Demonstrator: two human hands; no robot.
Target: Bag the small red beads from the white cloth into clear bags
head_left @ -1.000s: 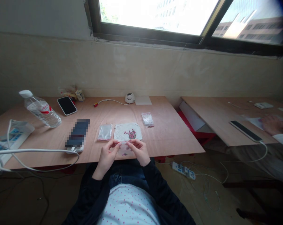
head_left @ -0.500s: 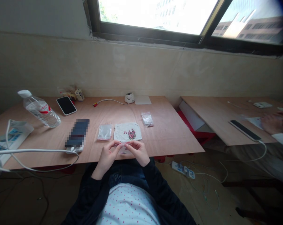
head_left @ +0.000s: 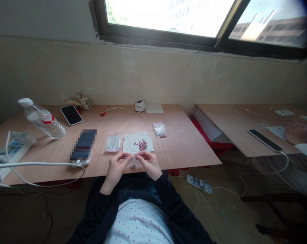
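Note:
Between my hands, at the table's front edge, hangs a small clear zip bag (head_left: 133,163) with a few tiny dark reddish pieces low inside. My left hand (head_left: 115,170) pinches the left part of its top edge between thumb and forefinger. My right hand (head_left: 150,166) pinches the same edge close by, and both sets of fingertips nearly meet. Just beyond them lies a white cloth (head_left: 129,141) bearing a cluster of small pink-red and dark pieces (head_left: 143,146). Flat clear bags (head_left: 113,143) lie left of the cloth. Clear bags with small contents (head_left: 159,129) lie right of it.
To the left are a phone with a cable (head_left: 84,145), a water bottle (head_left: 42,119), a power strip (head_left: 14,152) and another phone (head_left: 71,115). A white dome camera (head_left: 140,105) stands by the wall. A co-worker's hand (head_left: 298,133) is over the right table.
My hands stay in nearly the same place, with a small shift of the fingertips along the bag's top edge. The co-worker's hand at the right has moved slightly and looks blurred.

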